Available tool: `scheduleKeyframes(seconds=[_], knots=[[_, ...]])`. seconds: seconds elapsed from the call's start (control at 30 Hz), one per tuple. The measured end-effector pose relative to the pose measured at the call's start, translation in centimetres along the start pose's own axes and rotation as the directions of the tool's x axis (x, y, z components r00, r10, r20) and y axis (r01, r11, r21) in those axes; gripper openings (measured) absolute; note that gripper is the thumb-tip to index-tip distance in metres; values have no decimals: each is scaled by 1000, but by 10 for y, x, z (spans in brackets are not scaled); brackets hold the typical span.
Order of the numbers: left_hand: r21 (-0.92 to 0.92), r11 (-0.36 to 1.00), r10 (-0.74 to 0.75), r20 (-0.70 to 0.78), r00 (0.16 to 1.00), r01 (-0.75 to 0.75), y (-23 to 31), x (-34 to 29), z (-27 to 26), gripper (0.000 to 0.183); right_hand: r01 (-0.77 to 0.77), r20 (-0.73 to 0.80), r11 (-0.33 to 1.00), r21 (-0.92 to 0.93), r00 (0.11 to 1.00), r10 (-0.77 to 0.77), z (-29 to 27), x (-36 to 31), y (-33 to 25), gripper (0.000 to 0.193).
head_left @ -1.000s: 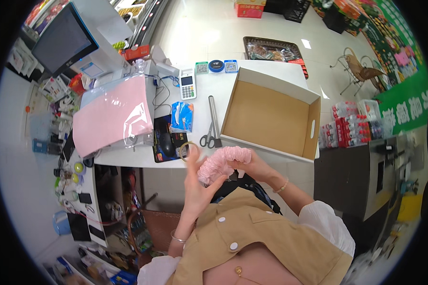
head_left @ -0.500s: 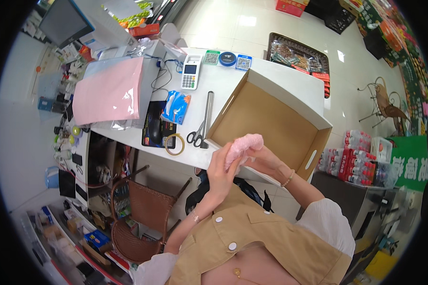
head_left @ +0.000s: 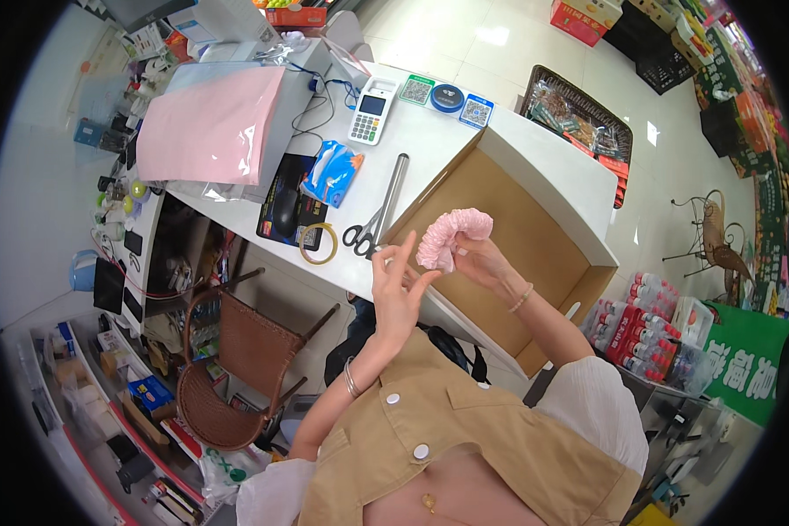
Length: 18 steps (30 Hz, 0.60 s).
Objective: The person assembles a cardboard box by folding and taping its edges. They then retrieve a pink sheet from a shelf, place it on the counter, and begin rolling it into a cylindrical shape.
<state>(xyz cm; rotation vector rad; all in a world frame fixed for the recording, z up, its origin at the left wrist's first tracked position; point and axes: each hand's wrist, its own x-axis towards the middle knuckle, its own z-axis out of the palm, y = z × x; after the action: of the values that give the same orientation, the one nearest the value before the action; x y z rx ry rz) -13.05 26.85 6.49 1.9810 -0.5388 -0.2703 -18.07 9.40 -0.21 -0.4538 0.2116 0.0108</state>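
Above the near edge of a shallow cardboard box (head_left: 500, 197), my right hand (head_left: 482, 261) grips a crinkled pink bundle (head_left: 445, 235). The bundle is soft-looking and ruffled, bent into a curved, C-like shape; I cannot tell if it is paper or cloth. My left hand (head_left: 397, 294) is just to its left, open with fingers apart, its fingertips close by the bundle's lower left end. Black-handled scissors (head_left: 359, 237) and a silver rod (head_left: 396, 188) lie on the white table left of the box. A tape roll (head_left: 318, 244) rests nearby at the table's front edge.
Further left are a black mouse (head_left: 285, 210) on its pad, a blue packet (head_left: 332, 174) and a card terminal (head_left: 373, 111). A pink sheet pack (head_left: 206, 127) covers a machine at the back left. A woven chair (head_left: 250, 359) stands below the table. Bottled drinks (head_left: 640, 337) are stacked at right.
My left hand has come off the pink bundle and opened out. The bundle, pressed between both hands before, now shows a wider curve in my right hand. The view has shifted slightly.
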Motion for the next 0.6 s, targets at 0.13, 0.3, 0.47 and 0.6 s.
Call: scheduleKeyframes(seconds=[0.13, 0.3, 0.47, 0.6], knots=[[-241, 967, -99, -56, 994, 82, -3, 0, 6, 40, -22, -10, 1000, -7, 1000, 22, -13, 0, 6, 31], [-367, 925, -130, -79, 988, 93, -12, 3, 8, 31, -51, -106, 997, 54, 993, 57, -4, -9, 4, 29], [-139, 989, 38, -153, 987, -60, -16, 6, 10, 25, -61, -137, 981, 183, 987, 87, -15, 2, 19, 25], [-93, 996, -27, -210, 977, 8, -25, 5, 14, 30, -18, -71, 992, 127, 997, 27, -21, 19, 27, 22]])
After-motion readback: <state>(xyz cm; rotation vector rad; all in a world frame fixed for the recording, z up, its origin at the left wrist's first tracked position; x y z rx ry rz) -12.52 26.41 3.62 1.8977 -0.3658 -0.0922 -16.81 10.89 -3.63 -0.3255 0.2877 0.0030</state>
